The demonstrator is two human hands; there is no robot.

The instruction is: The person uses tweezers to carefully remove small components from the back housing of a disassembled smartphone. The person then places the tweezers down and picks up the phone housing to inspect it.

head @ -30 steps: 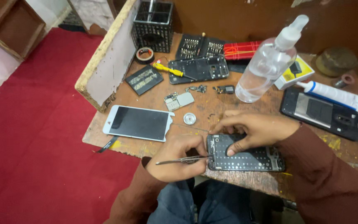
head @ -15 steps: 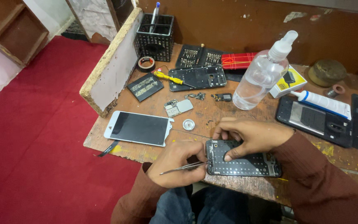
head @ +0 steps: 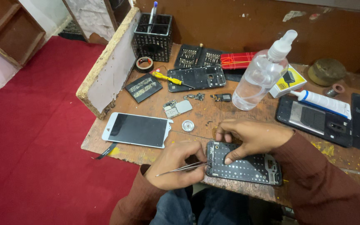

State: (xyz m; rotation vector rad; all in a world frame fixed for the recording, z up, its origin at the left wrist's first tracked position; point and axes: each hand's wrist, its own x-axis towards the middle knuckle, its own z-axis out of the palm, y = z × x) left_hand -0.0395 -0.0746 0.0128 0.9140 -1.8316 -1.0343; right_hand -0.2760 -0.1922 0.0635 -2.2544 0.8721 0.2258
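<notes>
At the left edge of the tabletop a white phone screen lies face up, with a small circuit board and a round metal disc just beside it.

The left hand is pinched shut around a pair of tweezers, whose tips reach the left end of the opened phone frame at the near edge. This looks like the picking stage of a teardown, where a small part is being worked at that corner. The next move, I'd judge, calls for a steady, light pull so nothing slips.

The right hand presses down on the frame, fingers spread and curled over its top, pinning it flat. Behind it stands a clear spray bottle.
</notes>
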